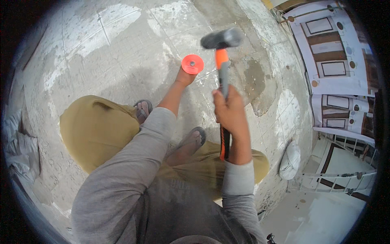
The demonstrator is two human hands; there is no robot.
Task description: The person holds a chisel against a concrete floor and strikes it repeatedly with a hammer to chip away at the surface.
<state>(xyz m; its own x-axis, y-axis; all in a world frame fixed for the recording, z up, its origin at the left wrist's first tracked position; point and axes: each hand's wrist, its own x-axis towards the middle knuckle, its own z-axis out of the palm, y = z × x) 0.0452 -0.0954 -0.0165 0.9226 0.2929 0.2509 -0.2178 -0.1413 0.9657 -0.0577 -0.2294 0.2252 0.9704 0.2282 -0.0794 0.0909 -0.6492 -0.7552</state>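
Note:
My left hand (186, 77) reaches out over the floor, closed around a chisel with a round orange hand guard (196, 59). The guard faces up, with the grey struck end at its centre. It hides most of my fingers, and the blade cannot be seen. My right hand (230, 109) grips a club hammer (222, 67) by its black, grey and orange handle. Its dark metal head, slightly blurred, is raised to the right of the chisel and apart from it.
Worn floor tiles (134, 53) with whitish patches spread around me. A damp brown patch (254, 77) lies right of the hammer. At the right are printed sheets (325, 87), a white bundle (290, 160) and a white metal rack (337, 183). Crumpled grey sheeting (22, 150) lies at far left. My sandalled feet are close by.

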